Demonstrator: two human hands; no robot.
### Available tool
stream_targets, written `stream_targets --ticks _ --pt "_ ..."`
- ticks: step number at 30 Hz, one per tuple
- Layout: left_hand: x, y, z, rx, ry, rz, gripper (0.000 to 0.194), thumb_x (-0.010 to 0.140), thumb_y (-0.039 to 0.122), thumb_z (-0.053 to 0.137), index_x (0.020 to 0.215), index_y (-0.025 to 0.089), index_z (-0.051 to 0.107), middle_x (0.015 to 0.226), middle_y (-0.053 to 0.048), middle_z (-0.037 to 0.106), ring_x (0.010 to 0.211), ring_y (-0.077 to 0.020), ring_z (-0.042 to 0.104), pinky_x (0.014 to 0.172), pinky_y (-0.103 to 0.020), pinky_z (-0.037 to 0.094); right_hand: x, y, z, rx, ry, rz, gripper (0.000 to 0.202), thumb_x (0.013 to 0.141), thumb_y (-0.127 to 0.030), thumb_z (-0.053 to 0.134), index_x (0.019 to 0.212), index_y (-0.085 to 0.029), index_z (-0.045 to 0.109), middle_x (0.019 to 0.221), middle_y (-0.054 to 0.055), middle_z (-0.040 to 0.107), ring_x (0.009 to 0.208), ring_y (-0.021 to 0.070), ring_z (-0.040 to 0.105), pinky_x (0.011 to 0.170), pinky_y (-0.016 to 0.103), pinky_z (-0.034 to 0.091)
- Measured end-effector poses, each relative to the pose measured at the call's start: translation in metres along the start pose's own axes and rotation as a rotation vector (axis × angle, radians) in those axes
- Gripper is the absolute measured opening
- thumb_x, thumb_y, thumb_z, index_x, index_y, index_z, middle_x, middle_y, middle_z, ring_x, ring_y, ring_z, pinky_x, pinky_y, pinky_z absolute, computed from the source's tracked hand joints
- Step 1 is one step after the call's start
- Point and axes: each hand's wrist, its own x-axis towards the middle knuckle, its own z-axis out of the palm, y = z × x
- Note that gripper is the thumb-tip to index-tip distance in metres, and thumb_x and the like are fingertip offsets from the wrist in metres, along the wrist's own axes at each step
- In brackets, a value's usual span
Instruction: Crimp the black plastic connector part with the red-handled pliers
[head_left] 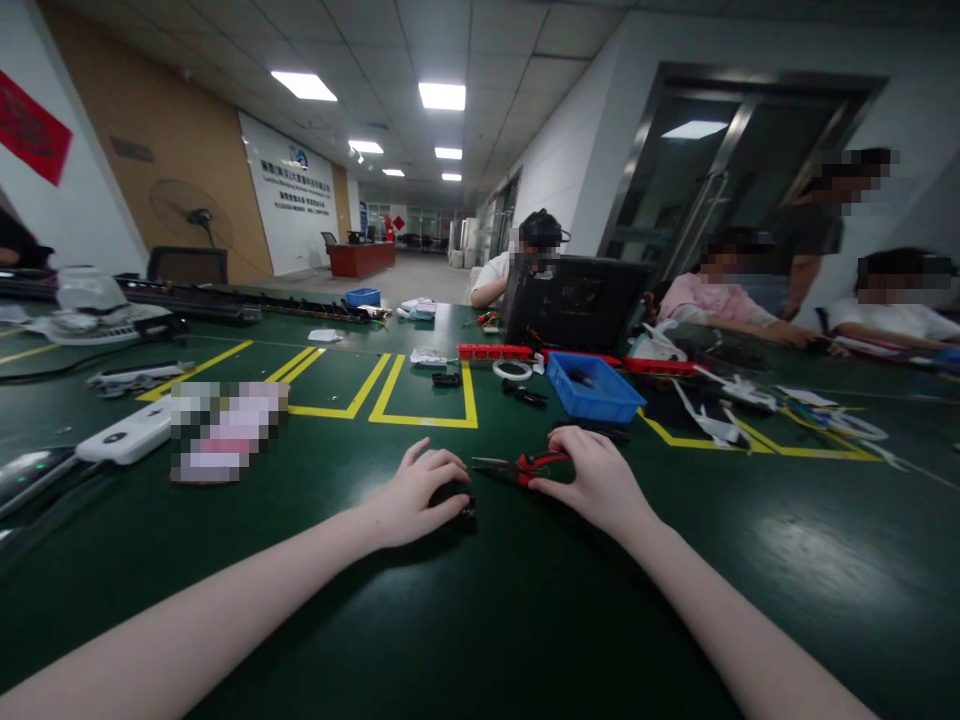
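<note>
My left hand rests over the green table, fingers curled round a small black part that shows between thumb and fingertips. To its right, my right hand grips the red and black handles of the pliers. The pliers' jaws point left toward my left hand, without touching it. Part of the handles is hidden by my right fingers. Beyond the pliers lies a blue tray with a dark item inside.
Yellow tape marks the green table. A white power strip lies left, near a pink and white item. Red strips, a tape roll and a black case are farther back. Several people sit or stand beyond.
</note>
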Motion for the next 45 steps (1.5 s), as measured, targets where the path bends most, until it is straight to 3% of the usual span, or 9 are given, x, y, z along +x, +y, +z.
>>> stream_targets --ticks 6,14,20,26,30,36,39,42,45 --pt "-0.001 0.0 0.003 0.017 -0.011 0.019 0.02 0.097 0.032 0.049 0.109 0.024 0.064 0.114 -0.003 0.065 0.116 -0.0208 0.056 0.119 -0.053 0.011 -0.005 -0.004 -0.002 -0.024 0.068 -0.131 0.014 0.087 -0.035 0.061 0.09 -0.022 0.056 0.091 0.006 0.067 0.09 0.0237 0.064 0.1 0.047 0.041" --pt "-0.002 0.005 0.004 0.055 0.037 0.019 0.02 0.097 0.035 0.049 0.101 0.023 0.064 0.107 -0.001 0.066 0.109 -0.0202 0.06 0.116 -0.057 -0.014 -0.007 -0.019 0.012 0.05 -0.002 -0.225 0.007 0.085 -0.019 0.059 0.091 -0.021 0.056 0.107 0.007 0.067 0.112 0.0245 0.06 0.112 0.053 0.032" --pt "-0.004 0.005 0.0 0.062 0.004 0.055 0.022 0.092 0.041 0.058 0.105 0.024 0.064 0.111 -0.002 0.065 0.113 -0.0222 0.059 0.115 -0.056 -0.018 -0.008 -0.018 0.019 0.129 -0.131 -0.129 0.028 0.082 -0.026 0.065 0.108 -0.021 0.057 0.124 0.011 0.06 0.117 0.0244 0.057 0.101 0.044 0.046" --pt "-0.005 0.005 -0.001 0.086 -0.01 0.06 0.027 0.09 0.044 0.061 0.108 0.025 0.063 0.113 -0.002 0.064 0.115 -0.0244 0.058 0.112 -0.059 -0.023 -0.01 0.004 0.028 0.146 -0.275 0.051 0.092 0.077 -0.062 0.065 0.151 -0.023 0.027 0.157 0.017 0.025 0.145 0.036 0.022 0.114 0.06 0.022" --pt "-0.006 0.006 -0.001 0.09 -0.023 0.044 0.032 0.086 0.045 0.065 0.111 0.025 0.062 0.118 -0.004 0.062 0.123 -0.028 0.053 0.112 -0.064 -0.019 -0.008 0.011 0.035 0.16 -0.357 0.144 0.105 0.072 -0.072 0.063 0.154 -0.033 0.01 0.163 0.011 0.005 0.148 0.0372 0.005 0.114 0.063 0.016" --pt "-0.005 0.006 0.001 0.05 -0.049 0.013 0.035 0.083 0.045 0.068 0.11 0.025 0.062 0.117 -0.004 0.061 0.118 -0.029 0.057 0.113 -0.069 -0.007 -0.003 0.012 0.041 0.149 -0.376 0.251 0.112 0.07 -0.074 0.062 0.152 -0.039 -0.007 0.162 0.008 -0.012 0.147 0.0422 0.002 0.108 0.072 0.011" --pt "-0.006 0.006 0.002 0.06 -0.037 0.022 0.034 0.083 0.044 0.067 0.11 0.025 0.062 0.116 -0.004 0.061 0.116 -0.0283 0.058 0.114 -0.068 -0.005 -0.003 0.012 0.041 0.149 -0.382 0.255 0.113 0.069 -0.075 0.062 0.153 -0.037 -0.003 0.163 0.01 -0.005 0.147 0.0414 0.008 0.108 0.071 0.014" --pt "-0.006 0.005 0.0 0.072 -0.05 0.038 0.035 0.084 0.043 0.066 0.113 0.026 0.061 0.118 -0.004 0.061 0.117 -0.0278 0.058 0.115 -0.066 -0.005 -0.003 0.012 0.039 0.152 -0.368 0.236 0.099 0.072 -0.075 0.059 0.152 -0.028 0.025 0.16 0.015 0.017 0.146 0.038 0.019 0.112 0.066 0.013" --pt "-0.008 0.0 -0.007 0.068 -0.096 0.067 0.037 0.084 0.044 0.066 0.116 0.027 0.06 0.122 -0.003 0.061 0.119 -0.0274 0.057 0.117 -0.063 -0.005 -0.004 0.012 0.037 0.153 -0.319 0.205 0.081 0.073 -0.074 0.059 0.135 -0.022 0.051 0.146 0.016 0.045 0.141 0.0354 0.032 0.114 0.061 0.016"
